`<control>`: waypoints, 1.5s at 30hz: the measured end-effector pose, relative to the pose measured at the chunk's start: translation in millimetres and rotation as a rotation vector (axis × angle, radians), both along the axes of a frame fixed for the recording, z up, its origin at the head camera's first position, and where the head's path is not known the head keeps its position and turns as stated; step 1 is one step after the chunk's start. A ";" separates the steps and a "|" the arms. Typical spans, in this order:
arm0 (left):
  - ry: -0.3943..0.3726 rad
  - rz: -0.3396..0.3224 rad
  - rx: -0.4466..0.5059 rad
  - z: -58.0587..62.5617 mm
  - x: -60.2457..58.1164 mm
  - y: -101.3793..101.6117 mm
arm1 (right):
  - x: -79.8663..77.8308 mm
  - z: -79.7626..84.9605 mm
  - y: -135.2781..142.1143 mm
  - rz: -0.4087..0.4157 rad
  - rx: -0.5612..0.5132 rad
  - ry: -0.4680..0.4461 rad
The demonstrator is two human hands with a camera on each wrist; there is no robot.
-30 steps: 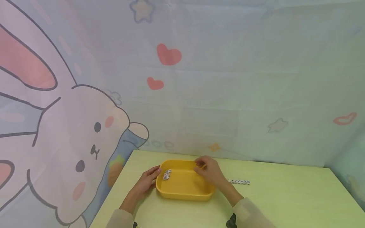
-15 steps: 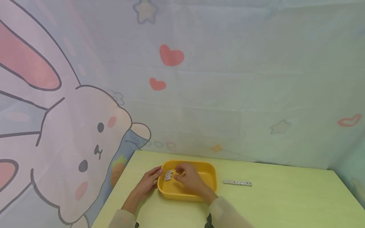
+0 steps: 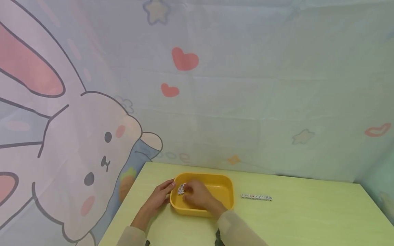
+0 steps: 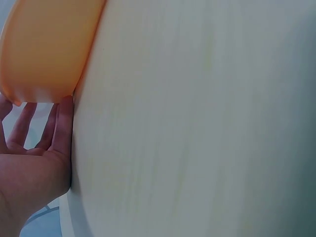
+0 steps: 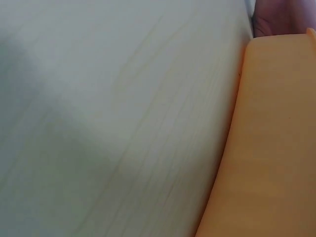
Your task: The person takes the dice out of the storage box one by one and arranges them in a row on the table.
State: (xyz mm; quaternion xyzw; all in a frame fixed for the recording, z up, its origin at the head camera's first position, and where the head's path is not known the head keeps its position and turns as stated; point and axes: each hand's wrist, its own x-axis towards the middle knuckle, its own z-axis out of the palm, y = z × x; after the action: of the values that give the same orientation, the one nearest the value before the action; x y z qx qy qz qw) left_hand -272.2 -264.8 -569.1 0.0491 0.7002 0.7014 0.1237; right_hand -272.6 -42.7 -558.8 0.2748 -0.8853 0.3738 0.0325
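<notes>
A yellow plastic tray (image 3: 212,213) stands on the table, with a small cluster of white dice (image 3: 180,190) at its left end. My left hand (image 3: 158,196) rests against the tray's left end, its thumb at the rim. In the left wrist view, the fairly straight fingers of this left hand (image 4: 39,148) touch the tray's outer wall (image 4: 54,49). My right hand (image 3: 198,194) reaches down inside the tray, thumb and index finger apart right beside the dice, partly covering them. The right wrist view misses the right hand and shows the tray's long side (image 5: 266,148).
To the right of the tray, a straight row of white dice (image 3: 256,197) lies on the pale yellow-green table (image 3: 307,212). A printed cloth backdrop (image 3: 231,102) with a rabbit and hearts rises behind the table's back edge.
My right hand has moved left from the tray's right rim, across the inside, to the dice at the left end. My left hand has kept its place on the tray.
</notes>
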 end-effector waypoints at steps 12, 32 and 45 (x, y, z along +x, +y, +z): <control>0.006 0.007 -0.001 2.5 0.0 2.4 | -1.3 -0.9 -0.3 0.018 0.073 0.053; -0.012 0.041 -0.022 -1.4 2.3 5.1 | -1.3 -2.5 0.8 0.031 0.027 -0.038; -0.004 0.041 -0.024 -0.9 2.3 5.0 | -2.8 11.0 16.9 0.025 -0.130 -0.143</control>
State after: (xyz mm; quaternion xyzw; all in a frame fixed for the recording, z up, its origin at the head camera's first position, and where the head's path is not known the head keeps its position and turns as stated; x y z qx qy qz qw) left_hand -269.9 -259.8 -570.0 0.0319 0.7093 0.6953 0.1115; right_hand -275.4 -25.8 -547.9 0.2557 -0.8558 0.4494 -0.0178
